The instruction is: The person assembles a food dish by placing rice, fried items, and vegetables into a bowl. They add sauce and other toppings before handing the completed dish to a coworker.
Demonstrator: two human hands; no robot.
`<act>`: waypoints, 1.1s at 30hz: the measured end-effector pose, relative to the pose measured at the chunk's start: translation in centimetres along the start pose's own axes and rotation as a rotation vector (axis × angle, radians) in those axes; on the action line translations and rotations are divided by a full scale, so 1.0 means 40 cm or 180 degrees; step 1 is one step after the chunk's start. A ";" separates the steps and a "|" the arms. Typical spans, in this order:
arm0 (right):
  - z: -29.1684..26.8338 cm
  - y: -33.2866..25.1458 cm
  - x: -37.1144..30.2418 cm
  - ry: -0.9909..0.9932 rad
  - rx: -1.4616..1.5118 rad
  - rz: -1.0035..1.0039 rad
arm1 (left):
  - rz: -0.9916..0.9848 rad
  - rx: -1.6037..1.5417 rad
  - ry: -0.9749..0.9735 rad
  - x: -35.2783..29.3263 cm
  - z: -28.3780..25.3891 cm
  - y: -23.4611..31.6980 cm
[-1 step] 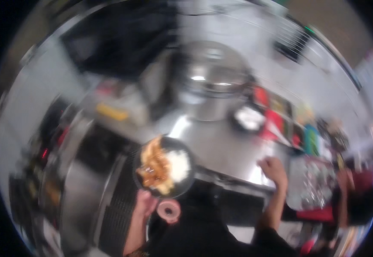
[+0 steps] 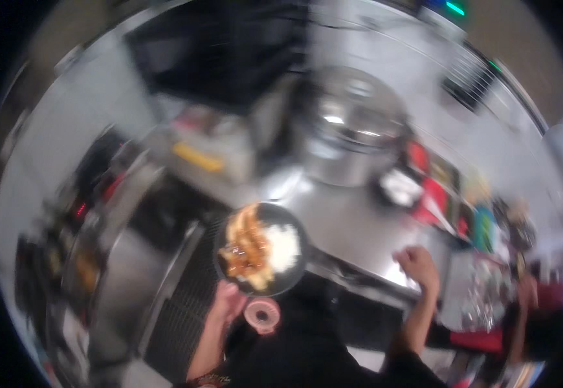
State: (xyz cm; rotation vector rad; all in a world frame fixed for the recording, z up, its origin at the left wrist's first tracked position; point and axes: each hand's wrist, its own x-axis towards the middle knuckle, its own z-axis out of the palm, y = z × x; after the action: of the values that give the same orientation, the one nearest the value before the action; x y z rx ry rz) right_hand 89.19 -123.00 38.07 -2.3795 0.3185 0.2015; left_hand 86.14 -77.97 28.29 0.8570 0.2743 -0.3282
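A round black bowl (image 2: 294,278) rests in my left hand (image 2: 230,301), which grips it at the near rim. Golden-brown pieces of food with glossy sauce (image 2: 248,249) fill the bowl's left side, and white rice (image 2: 283,247) lies on the right. My right hand (image 2: 417,266) is curled into a loose fist over the near edge of the steel counter (image 2: 343,226); nothing shows in it, though the picture is blurred. Just right of my left hand, against my dark clothing, is a pink ring-shaped thing (image 2: 262,315).
On the counter stands a large lidded steel pot (image 2: 353,129). Beside it are a dark bowl with white contents (image 2: 400,187) and colourful food containers (image 2: 443,184). Cooking equipment (image 2: 110,258) lines the left. Clear plastic items (image 2: 479,291) and another person's arm (image 2: 524,310) are at the right.
The whole scene has shifted rightward in the picture. My left hand still holds the bowl, and my right hand stays curled.
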 end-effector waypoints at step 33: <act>1.774 -1.344 -0.350 -0.7042 -0.1209 0.0108 | 0.4878 -0.1789 0.4491 -0.539 -0.482 0.293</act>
State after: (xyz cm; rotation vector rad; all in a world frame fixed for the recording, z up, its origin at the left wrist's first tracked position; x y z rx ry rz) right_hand 87.08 -34.03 23.90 -1.1179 -0.7698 2.5567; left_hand 68.94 -52.23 32.20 0.3918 0.8381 1.7827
